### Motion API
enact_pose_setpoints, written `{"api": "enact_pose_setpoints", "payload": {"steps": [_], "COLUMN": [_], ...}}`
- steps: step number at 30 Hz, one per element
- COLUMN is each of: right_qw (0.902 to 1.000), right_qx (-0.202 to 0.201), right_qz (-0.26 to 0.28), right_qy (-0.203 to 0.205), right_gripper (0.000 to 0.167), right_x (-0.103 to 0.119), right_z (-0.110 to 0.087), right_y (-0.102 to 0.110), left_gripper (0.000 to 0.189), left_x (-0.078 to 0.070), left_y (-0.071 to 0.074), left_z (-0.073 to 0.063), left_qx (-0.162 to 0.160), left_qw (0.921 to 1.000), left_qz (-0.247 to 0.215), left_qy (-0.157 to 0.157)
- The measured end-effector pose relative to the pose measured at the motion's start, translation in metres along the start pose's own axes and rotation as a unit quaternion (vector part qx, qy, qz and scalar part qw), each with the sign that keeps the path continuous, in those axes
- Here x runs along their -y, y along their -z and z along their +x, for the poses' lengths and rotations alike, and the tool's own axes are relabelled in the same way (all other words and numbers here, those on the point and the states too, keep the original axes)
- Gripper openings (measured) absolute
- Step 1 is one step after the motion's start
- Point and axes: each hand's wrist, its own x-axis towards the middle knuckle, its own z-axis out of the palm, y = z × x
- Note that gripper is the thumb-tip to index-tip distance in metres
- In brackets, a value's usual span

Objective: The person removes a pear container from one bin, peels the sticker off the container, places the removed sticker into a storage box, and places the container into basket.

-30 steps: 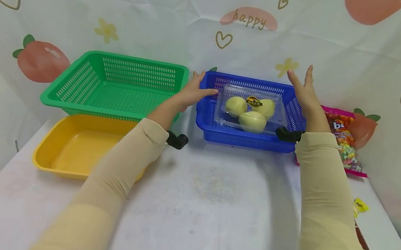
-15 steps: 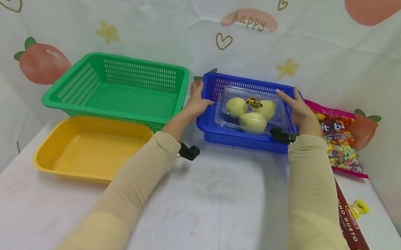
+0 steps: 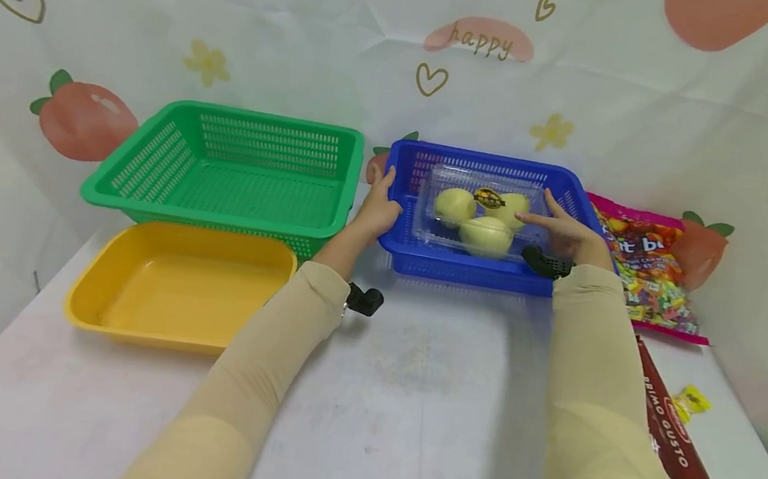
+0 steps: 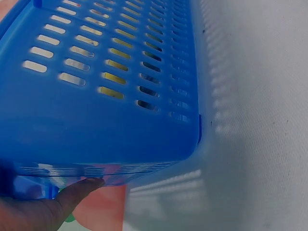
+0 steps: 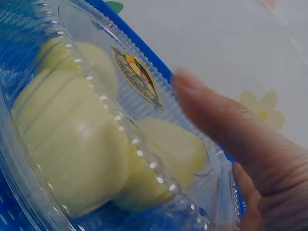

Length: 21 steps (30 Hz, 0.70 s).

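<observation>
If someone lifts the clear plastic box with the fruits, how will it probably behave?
The clear box looks thin-walled, so it may flex when squeezed. Its rounded pale fruits could roll inside if tilted. Its shiny plastic may slip.

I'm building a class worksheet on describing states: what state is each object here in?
Clear container, lid closed
Pale fruits, three, enclosed in the container
Blue basket, upright, with the container inside
Green basket, upright, open-topped
Yellow tray, upright, open-topped
Candy bag, propped up; opened or not, cannot tell
Dark red packet, lying flat, partly hidden
Small yellow sweet, wrapped
</observation>
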Motion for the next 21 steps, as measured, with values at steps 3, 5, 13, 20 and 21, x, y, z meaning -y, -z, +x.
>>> {"api": "enact_pose_setpoints", "payload": {"steps": [3, 5, 13, 20, 21], "right_qw": [0.9991, 0.9981, 0.9930, 0.9916, 0.9917], "right_qx": [0.008, 0.008, 0.013, 0.035, 0.039], "right_qz": [-0.041, -0.061, -0.117, -0.125, -0.122], "right_qy": [0.007, 0.009, 0.001, -0.004, -0.003], "right_gripper": [0.102, 0.104, 0.107, 0.102, 0.101], "right_x": [-0.0025, -0.0035, -0.0046, -0.0047, -0.0051], "right_z": [0.0019, 0.0029, 0.0035, 0.0029, 0.0033], "right_y": [0.0020, 0.0024, 0.0024, 0.0033, 0.0033], "left_gripper": [0.075, 0.075, 0.073, 0.074, 0.074], "left_x": [-0.0001, 0.0000, 0.0009, 0.0009, 0.0008], "left_y": [0.0000, 0.0005, 0.0005, -0.0013, -0.0015], "left_z": [-0.0001, 0.0000, 0.0021, 0.0029, 0.0030], "left_qx": [-0.004, -0.005, -0.002, -0.003, -0.003], "left_qw": [1.0000, 0.9999, 0.9999, 0.9999, 0.9999], "left_qz": [0.004, 0.006, 0.007, 0.012, 0.012], "left_qy": [-0.006, -0.009, -0.013, -0.010, -0.009]}}
